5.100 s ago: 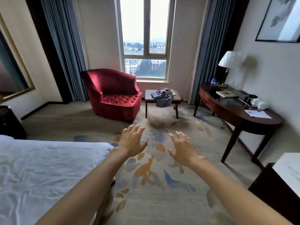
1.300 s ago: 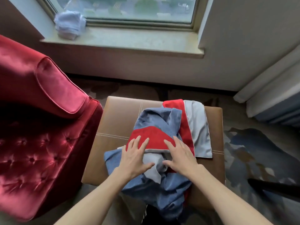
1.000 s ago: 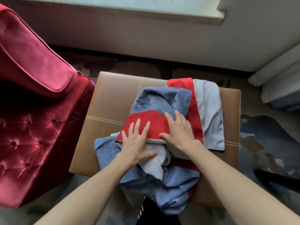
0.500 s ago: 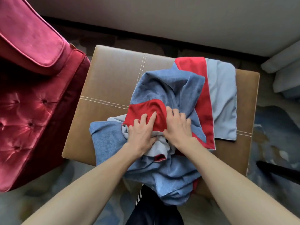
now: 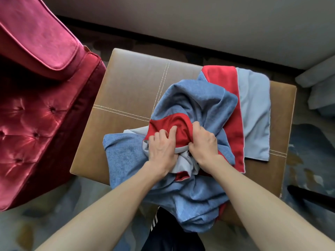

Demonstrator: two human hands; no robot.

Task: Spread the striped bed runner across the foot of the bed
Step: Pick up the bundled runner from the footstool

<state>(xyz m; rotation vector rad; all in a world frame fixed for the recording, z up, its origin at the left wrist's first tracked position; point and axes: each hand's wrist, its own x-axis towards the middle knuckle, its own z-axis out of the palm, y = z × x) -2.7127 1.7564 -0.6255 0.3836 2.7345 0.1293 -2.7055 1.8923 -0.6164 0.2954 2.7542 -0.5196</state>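
The striped bed runner [image 5: 199, 98], in blue, red and pale grey bands, lies crumpled on a tan leather stool [image 5: 130, 87], with a fold hanging over the near edge. My left hand [image 5: 162, 147] grips a bunched red and grey fold at the heap's middle, fingers curled into the cloth. My right hand [image 5: 204, 142] grips the same bunch right beside it, knuckles up, fingertips buried in the fabric. The bed is out of view.
A red tufted armchair [image 5: 36, 105] stands tight against the stool's left side. A pale wall base [image 5: 199, 24] runs behind, and grey curtain folds [image 5: 319, 87] sit at the right. Patterned carpet [image 5: 311, 151] surrounds the stool. A dark table leg [image 5: 311, 196] crosses the right.
I walked from the bed to the stool. Both hands went from lying flat on the runner to curling their fingers into it and bunching the red fold together.
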